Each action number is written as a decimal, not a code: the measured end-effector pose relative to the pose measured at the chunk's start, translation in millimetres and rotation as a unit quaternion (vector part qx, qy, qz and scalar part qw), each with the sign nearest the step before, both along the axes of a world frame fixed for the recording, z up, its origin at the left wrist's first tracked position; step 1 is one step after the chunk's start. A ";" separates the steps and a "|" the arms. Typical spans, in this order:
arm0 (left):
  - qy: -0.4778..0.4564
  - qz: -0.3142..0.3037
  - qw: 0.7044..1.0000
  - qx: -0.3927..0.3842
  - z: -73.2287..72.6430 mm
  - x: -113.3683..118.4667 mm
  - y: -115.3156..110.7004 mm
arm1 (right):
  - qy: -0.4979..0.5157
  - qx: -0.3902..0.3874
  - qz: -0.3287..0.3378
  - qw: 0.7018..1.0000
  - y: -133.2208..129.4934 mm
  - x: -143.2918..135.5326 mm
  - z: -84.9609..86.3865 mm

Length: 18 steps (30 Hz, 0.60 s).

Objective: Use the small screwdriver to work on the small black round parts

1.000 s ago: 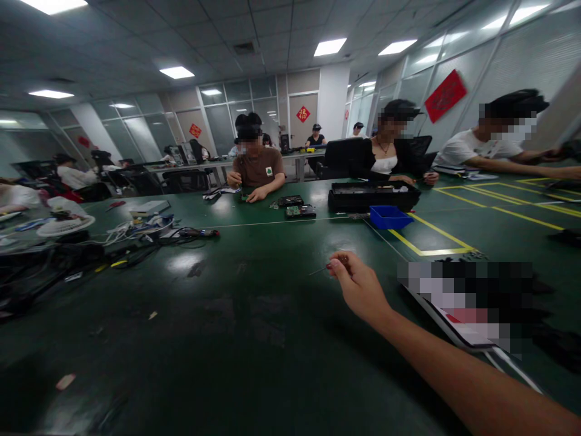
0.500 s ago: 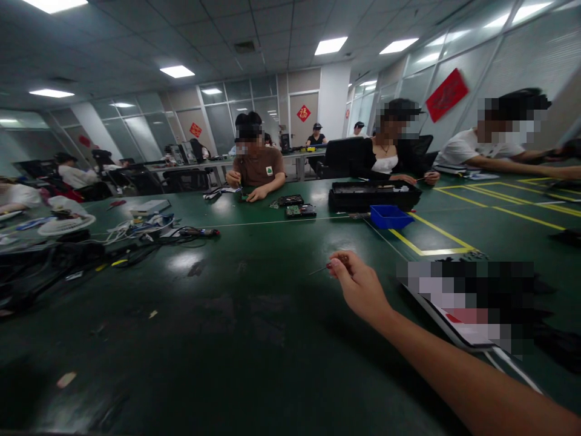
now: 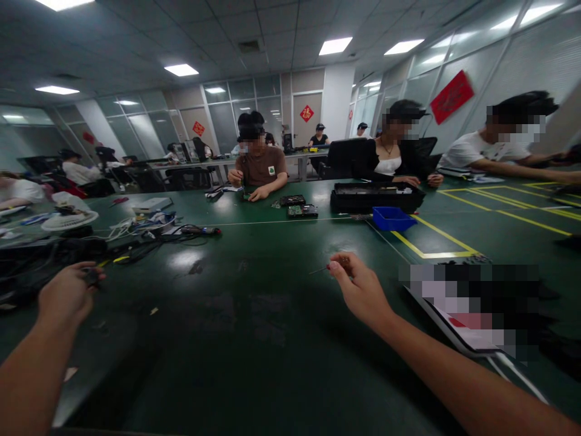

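Observation:
My right hand (image 3: 358, 284) is closed around a small screwdriver (image 3: 320, 269), whose thin shaft points left over the green tabletop (image 3: 204, 357). Its handle is mostly covered by my fingers, with a reddish bit showing. At the left, my left hand (image 3: 68, 297) is closed on a small dark object (image 3: 92, 277) whose kind I cannot make out. That hand is above the table, close to a heap of black cables (image 3: 54, 251). A wide gap separates my two hands.
A blue bin (image 3: 394, 218) and a long black tray (image 3: 376, 197) stand beyond my right hand. Circuit-board parts (image 3: 302, 211) lie mid-table, before a seated person (image 3: 261, 166). A partly blurred flat device (image 3: 454, 321) lies at right; a white basket (image 3: 70, 219) stands at left.
My left hand has come into view from the left, holding a small dark object. My right hand with the screwdriver stays nearly in place.

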<state>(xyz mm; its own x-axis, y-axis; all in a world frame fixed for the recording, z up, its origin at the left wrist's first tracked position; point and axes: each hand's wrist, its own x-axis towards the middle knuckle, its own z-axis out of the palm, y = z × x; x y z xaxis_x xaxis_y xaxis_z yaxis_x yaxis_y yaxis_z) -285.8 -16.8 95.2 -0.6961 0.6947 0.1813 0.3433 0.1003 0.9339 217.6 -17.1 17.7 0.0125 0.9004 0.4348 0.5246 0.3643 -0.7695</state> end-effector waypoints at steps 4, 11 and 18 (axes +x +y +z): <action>-0.123 -0.080 0.989 0.031 -9.6 57.6 28.6 | 0.007 -0.007 0.005 1.000 0.6 1.6 -1.5; -0.042 -0.335 0.941 -0.004 -24.2 203.0 49.3 | -0.015 -0.020 0.014 1.000 -2.3 1.0 5.1; 0.105 -0.477 0.870 -0.073 -60.5 303.1 30.9 | -0.005 -0.021 0.003 1.000 -3.5 1.3 6.6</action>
